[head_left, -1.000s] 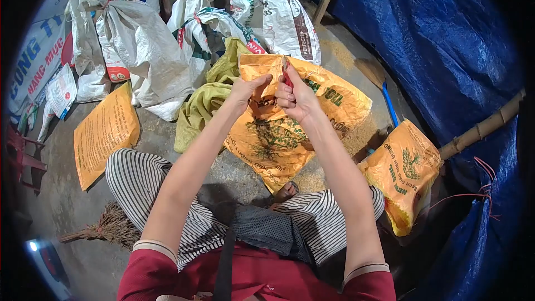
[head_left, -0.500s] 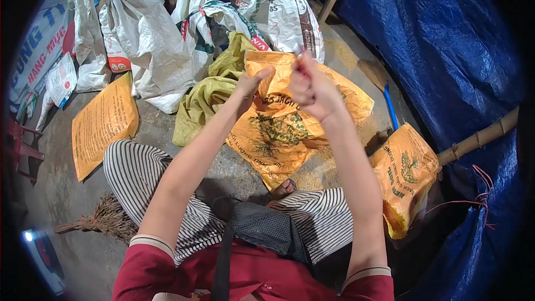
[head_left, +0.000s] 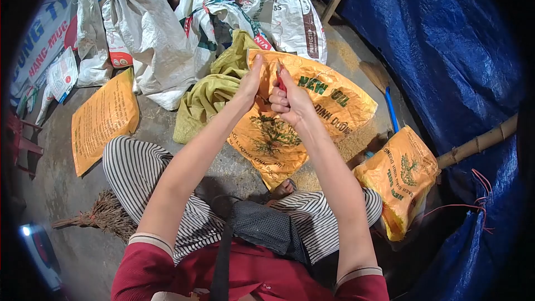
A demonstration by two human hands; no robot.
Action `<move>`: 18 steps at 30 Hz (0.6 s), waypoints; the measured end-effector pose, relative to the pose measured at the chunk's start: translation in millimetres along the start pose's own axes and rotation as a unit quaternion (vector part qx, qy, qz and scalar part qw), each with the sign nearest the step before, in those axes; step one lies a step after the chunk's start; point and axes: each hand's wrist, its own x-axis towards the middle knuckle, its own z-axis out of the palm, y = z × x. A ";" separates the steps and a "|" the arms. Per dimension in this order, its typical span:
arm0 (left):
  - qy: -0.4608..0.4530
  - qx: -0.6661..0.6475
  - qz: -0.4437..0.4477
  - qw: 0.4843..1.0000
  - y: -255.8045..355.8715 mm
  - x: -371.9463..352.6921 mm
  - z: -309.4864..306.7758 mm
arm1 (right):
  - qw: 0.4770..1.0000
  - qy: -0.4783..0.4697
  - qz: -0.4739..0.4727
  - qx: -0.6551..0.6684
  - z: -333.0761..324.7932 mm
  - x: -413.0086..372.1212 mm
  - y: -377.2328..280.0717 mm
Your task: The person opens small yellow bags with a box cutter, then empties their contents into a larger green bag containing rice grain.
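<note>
My right hand (head_left: 288, 102) is closed on a small red-handled tool (head_left: 281, 81) whose tip sticks up above my fist. My left hand (head_left: 248, 85) is right beside it, fingers pressed together against the upper part of a large orange sack (head_left: 329, 97) printed with green letters and a tree picture. That sack lies on the concrete floor in front of my knees. Both hands meet over its top left part. Whether the left hand pinches the sack's fabric cannot be made out.
A yellow-green sack (head_left: 209, 97) lies left of the orange one. White tied sacks (head_left: 150, 33) stand behind. Another orange sack (head_left: 103, 120) lies flat at left, a filled one (head_left: 404, 175) stands at right. A blue tarp (head_left: 446, 50), bamboo pole (head_left: 473, 144), brooms (head_left: 95, 217) and spilled grain (head_left: 356, 142) surround me.
My right hand rose up and to the right half a second ago, then came back down next to my left hand over the orange sack.
</note>
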 end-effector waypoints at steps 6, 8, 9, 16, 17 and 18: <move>-0.020 0.001 -0.018 1.000 -14.1 17.6 -6.7 | 0.999 0.006 -0.037 -0.017 25.7 -3.6 -26.0; 0.007 0.034 -0.030 0.999 -12.7 9.6 -4.1 | 0.990 -0.005 -0.132 -0.039 38.9 -8.5 -48.7; -0.018 -0.018 0.000 1.000 -13.4 8.7 -2.2 | 0.991 -0.005 -0.131 -0.039 45.1 -12.6 -61.8; -0.094 -0.133 0.048 0.985 12.7 -22.2 11.1 | 0.991 -0.051 -0.098 -0.075 50.6 -40.9 -72.2; -0.081 -0.121 0.039 0.989 13.4 -21.8 10.9 | 0.996 -0.031 -0.042 -0.075 45.4 -39.4 -56.1; -0.067 -0.109 0.030 0.991 14.1 -20.7 10.5 | 0.993 -0.049 -0.019 -0.108 32.3 -34.2 -38.6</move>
